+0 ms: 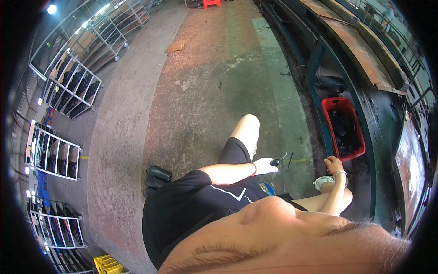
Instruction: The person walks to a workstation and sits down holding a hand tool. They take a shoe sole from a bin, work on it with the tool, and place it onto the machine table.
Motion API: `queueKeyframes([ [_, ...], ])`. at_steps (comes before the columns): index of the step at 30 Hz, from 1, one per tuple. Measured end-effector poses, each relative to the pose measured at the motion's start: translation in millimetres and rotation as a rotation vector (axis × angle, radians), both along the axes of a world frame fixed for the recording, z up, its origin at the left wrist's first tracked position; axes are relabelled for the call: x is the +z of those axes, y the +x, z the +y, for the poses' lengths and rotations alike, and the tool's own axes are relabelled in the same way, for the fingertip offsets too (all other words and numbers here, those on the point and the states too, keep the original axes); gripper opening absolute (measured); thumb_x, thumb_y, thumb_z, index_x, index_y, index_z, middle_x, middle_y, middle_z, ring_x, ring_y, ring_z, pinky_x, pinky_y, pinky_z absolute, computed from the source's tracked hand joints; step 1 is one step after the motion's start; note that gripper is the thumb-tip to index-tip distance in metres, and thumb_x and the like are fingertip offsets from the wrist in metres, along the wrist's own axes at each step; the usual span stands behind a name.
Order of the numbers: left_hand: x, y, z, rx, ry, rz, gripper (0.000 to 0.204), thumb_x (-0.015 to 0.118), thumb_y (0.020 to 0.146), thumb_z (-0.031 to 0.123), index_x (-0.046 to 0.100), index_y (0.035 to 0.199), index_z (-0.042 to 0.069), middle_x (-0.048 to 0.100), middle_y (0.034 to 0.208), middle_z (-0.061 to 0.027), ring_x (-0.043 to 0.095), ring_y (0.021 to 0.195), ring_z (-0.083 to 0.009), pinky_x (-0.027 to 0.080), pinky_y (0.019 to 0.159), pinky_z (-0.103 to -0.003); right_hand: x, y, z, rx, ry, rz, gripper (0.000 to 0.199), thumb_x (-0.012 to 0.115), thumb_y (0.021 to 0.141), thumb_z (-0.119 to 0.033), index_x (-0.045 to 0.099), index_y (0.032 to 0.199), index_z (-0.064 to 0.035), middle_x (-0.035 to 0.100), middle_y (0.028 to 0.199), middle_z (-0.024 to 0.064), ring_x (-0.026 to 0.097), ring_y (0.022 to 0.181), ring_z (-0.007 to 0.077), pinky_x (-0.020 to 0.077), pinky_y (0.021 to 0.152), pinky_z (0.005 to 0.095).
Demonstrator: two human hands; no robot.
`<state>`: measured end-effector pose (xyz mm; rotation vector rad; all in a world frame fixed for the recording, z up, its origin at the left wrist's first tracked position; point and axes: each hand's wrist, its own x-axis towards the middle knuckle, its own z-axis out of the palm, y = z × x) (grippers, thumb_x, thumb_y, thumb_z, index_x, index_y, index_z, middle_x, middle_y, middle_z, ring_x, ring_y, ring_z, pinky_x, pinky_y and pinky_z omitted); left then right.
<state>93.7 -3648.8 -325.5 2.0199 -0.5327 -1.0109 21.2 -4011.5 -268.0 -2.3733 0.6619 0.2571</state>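
My left hand, in a white glove, is closed around a small tool with a black handle and a thin, pale tip that looks bent. It is held in front of my body, over the floor. My right hand is bare, with a band at the wrist. Its fingers are curled in above my light-coloured shoe, and anything inside them is hidden. Close to this hand stands a red plastic basket with dark pieces in it, hard to make out.
Black shoe-like items lie on the floor to my left. A dark metal frame runs along my right side. Wheeled racks with dark goods line the left. A yellow crate sits at lower left, a red stool far ahead.
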Motion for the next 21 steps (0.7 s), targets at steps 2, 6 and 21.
queueKeyframes([
  [2, -0.2, 0.4, -1.1, -0.004, 0.009, 0.000, 0.047, 0.069, 0.076, 0.038, 0.060, 0.107, 0.004, 0.064, 0.098, -0.0136, 0.059, 0.094, -0.0244, 0.044, 0.084, -0.036, -2.8, -0.6, -2.6, -0.004, 0.001, 0.001, 0.032, 0.061, 0.082, -0.027, 0.066, 0.101, -0.0016, 0.067, 0.080, 0.0177, 0.066, 0.061, 0.0242, 0.0523, 0.062, 0.0343],
  [6, -2.3, 0.3, 0.0, -0.003, 0.004, 0.000, 0.048, 0.070, 0.076, 0.039, 0.060, 0.108, 0.004, 0.064, 0.100, -0.0135, 0.059, 0.095, -0.0244, 0.044, 0.085, -0.036, -1.4, 1.0, -0.9, -0.001, 0.010, 0.001, 0.032, 0.062, 0.082, -0.028, 0.065, 0.101, -0.0016, 0.068, 0.080, 0.0174, 0.066, 0.061, 0.0236, 0.0521, 0.062, 0.0338],
  [21, 1.9, 0.4, 0.3, -0.019, 0.014, -0.004, 0.050, 0.070, 0.076, 0.040, 0.060, 0.110, 0.005, 0.064, 0.103, -0.0143, 0.059, 0.098, -0.0253, 0.044, 0.086, -0.036, 4.9, 0.5, 3.6, -0.001, 0.009, 0.014, 0.033, 0.062, 0.082, -0.028, 0.065, 0.101, -0.0009, 0.068, 0.082, 0.0171, 0.066, 0.062, 0.0233, 0.0519, 0.062, 0.0337],
])
